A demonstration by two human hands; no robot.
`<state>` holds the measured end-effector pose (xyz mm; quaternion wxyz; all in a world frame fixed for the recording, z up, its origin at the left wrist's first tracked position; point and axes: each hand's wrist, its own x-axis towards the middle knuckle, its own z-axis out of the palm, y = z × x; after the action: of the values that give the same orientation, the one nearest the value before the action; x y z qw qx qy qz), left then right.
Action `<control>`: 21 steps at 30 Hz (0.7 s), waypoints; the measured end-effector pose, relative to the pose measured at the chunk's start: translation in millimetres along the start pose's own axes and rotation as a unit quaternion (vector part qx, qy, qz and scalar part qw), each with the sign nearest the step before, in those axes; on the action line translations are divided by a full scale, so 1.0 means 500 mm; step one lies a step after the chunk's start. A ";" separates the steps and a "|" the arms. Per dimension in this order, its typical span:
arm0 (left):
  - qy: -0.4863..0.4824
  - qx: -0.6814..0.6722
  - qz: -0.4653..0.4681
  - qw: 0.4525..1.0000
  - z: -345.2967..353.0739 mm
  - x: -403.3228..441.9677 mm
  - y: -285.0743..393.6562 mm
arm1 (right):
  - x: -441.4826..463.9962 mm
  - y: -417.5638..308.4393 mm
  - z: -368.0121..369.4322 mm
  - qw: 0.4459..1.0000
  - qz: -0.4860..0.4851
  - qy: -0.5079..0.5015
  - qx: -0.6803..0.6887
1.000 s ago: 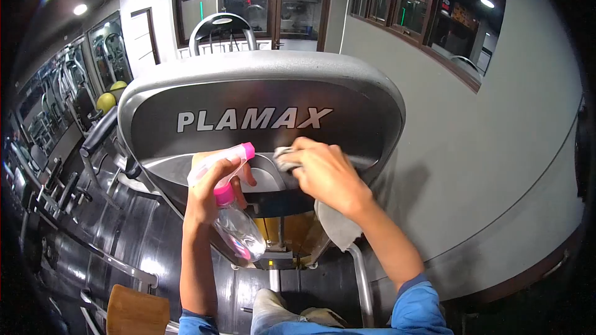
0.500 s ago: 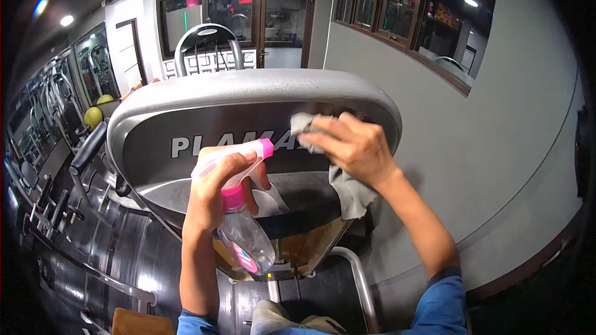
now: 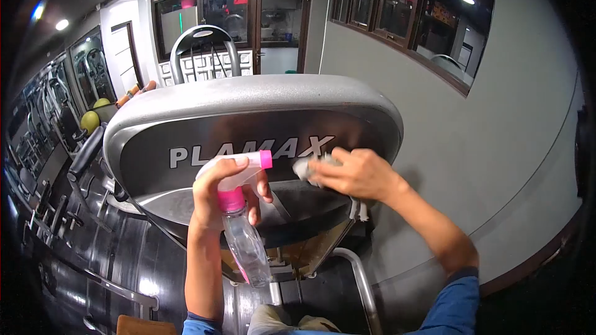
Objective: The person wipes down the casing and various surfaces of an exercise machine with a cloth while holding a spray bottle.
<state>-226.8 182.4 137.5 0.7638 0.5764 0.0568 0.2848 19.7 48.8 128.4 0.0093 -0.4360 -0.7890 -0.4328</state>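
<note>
My left hand [image 3: 226, 186] is wrapped round the neck of a clear spray bottle [image 3: 247, 242] with a pink collar and a white trigger head, its pink nozzle pointing right. In my right hand [image 3: 357, 174] is a bunched grey cloth [image 3: 305, 167], partly hidden by the fingers and slightly blurred. That cloth is at the lower right of the dark panel [image 3: 248, 125] lettered PLAMAX, below the X. The panel belongs to a gym machine's cover with a thick silver rim [image 3: 261, 93]. Whether the cloth touches the panel I cannot tell.
A grey wall [image 3: 434, 149] with windows rises close on the right. Bent metal tubing [image 3: 360, 282] stands below the cover. At left are a padded handle [image 3: 87, 149], a yellow ball [image 3: 90, 122] and other gym machines. A brown pad [image 3: 146, 326] is at the lower left.
My right hand has moved down with the cloth, uncovering the last letters of PLAMAX. The spray bottle has swung more upright and slightly lower in my left hand. The view has shifted slightly.
</note>
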 end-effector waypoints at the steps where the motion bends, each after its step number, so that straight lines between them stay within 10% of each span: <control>1: -0.008 0.000 0.007 1.000 -0.003 0.002 0.005 | -0.008 -0.004 0.006 0.999 -0.028 -0.032 -0.004; 21: 0.031 -0.019 0.171 0.985 0.003 0.042 0.054 | 0.059 0.036 -0.052 0.917 0.333 0.218 -0.006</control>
<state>-218.8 196.4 168.0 0.7126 0.5540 -0.0242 0.4297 4.3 55.4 168.2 0.3225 -0.5685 -0.5736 -0.4937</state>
